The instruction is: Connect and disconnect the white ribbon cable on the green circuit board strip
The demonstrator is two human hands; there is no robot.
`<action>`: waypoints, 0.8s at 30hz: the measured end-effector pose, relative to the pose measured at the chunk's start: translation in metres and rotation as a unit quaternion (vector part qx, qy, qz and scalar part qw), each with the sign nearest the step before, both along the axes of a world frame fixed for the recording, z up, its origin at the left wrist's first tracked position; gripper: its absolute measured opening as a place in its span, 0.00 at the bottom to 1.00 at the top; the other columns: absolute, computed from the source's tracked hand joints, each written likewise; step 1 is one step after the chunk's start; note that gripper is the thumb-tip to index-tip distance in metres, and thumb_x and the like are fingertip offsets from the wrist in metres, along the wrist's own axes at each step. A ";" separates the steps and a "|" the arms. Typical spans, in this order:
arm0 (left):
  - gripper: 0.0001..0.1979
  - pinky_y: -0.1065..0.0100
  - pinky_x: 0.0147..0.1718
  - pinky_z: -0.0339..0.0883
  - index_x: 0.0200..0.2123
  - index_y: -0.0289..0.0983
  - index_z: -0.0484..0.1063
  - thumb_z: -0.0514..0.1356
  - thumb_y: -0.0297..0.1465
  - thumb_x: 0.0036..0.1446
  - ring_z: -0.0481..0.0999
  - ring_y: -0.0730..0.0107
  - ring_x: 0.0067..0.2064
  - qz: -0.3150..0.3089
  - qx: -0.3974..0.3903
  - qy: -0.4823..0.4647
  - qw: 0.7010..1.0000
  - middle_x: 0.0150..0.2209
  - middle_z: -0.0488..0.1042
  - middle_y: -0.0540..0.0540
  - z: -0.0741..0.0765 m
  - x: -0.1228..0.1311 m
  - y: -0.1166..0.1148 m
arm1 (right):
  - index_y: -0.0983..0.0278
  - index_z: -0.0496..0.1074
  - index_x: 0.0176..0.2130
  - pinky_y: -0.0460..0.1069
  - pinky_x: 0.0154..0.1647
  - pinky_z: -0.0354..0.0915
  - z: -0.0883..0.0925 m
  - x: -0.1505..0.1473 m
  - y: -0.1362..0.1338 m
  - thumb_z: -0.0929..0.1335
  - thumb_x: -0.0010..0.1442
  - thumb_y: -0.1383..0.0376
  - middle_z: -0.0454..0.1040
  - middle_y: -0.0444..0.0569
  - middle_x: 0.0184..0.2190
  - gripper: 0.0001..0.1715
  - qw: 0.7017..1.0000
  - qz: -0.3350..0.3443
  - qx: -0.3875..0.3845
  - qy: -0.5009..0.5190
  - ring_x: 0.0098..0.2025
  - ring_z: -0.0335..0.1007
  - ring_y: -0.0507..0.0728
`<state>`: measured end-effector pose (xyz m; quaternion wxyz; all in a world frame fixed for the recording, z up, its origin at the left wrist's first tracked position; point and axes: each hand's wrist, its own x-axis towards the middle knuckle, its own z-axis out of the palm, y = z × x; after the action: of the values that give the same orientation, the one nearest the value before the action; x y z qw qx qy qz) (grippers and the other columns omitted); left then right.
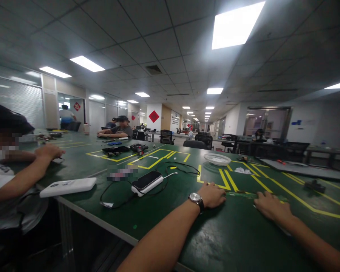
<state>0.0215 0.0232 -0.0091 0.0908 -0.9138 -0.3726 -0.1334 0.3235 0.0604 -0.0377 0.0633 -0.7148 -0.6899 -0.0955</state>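
My left hand [213,194], with a wristwatch [196,199] on its wrist, rests knuckles up on the green table [215,234], fingers curled at one end of a long thin green strip [240,194]. My right hand [269,206] lies palm down at the strip's other end, fingers bent onto it. The strip lies flat between both hands beside yellow tape lines [226,179]. What sits under each palm is hidden.
A black-and-white device [147,182] with a looping black cable and a white power bank [68,186] lie to the left. A white mesh basket [217,159] stands behind. A person's arm [31,170] rests at the left; other people sit farther back.
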 end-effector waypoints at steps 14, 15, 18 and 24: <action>0.18 0.48 0.50 0.63 0.54 0.43 0.68 0.49 0.42 0.66 0.67 0.51 0.55 -0.009 -0.043 0.013 0.999 0.55 0.70 0.42 0.000 -0.001 0.001 | 0.66 0.66 0.58 0.69 0.50 0.63 -0.002 0.008 0.000 0.56 0.61 0.55 0.66 0.65 0.57 0.32 1.000 -0.006 -0.016 0.021 0.56 0.65 0.72; 0.18 0.48 0.50 0.63 0.54 0.43 0.68 0.49 0.42 0.66 0.67 0.51 0.56 -0.010 -0.044 0.013 0.999 0.55 0.70 0.42 0.000 -0.001 0.001 | 0.66 0.66 0.58 0.69 0.50 0.63 -0.001 0.008 -0.001 0.55 0.62 0.55 0.66 0.65 0.56 0.32 1.000 -0.004 -0.017 0.020 0.56 0.65 0.72; 0.18 0.50 0.51 0.63 0.54 0.42 0.68 0.49 0.41 0.67 0.67 0.52 0.56 -0.013 -0.046 0.013 0.999 0.56 0.69 0.42 0.001 -0.001 0.000 | 0.66 0.67 0.56 0.69 0.50 0.63 0.003 0.003 -0.007 0.54 0.63 0.54 0.66 0.64 0.56 0.31 1.000 -0.004 -0.017 0.024 0.56 0.65 0.72; 0.16 0.51 0.51 0.63 0.53 0.44 0.69 0.50 0.39 0.67 0.67 0.53 0.56 -0.015 -0.050 0.009 0.999 0.55 0.69 0.44 0.001 -0.002 0.000 | 0.65 0.67 0.58 0.67 0.58 0.58 0.004 -0.012 -0.023 0.52 0.65 0.49 0.64 0.62 0.59 0.36 0.998 -0.033 -0.005 0.059 0.61 0.61 0.70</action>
<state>0.0194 0.0229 -0.0084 0.0459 -0.9238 -0.3645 -0.1080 0.3117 0.0370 -0.0337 0.0968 -0.7420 -0.6614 -0.0514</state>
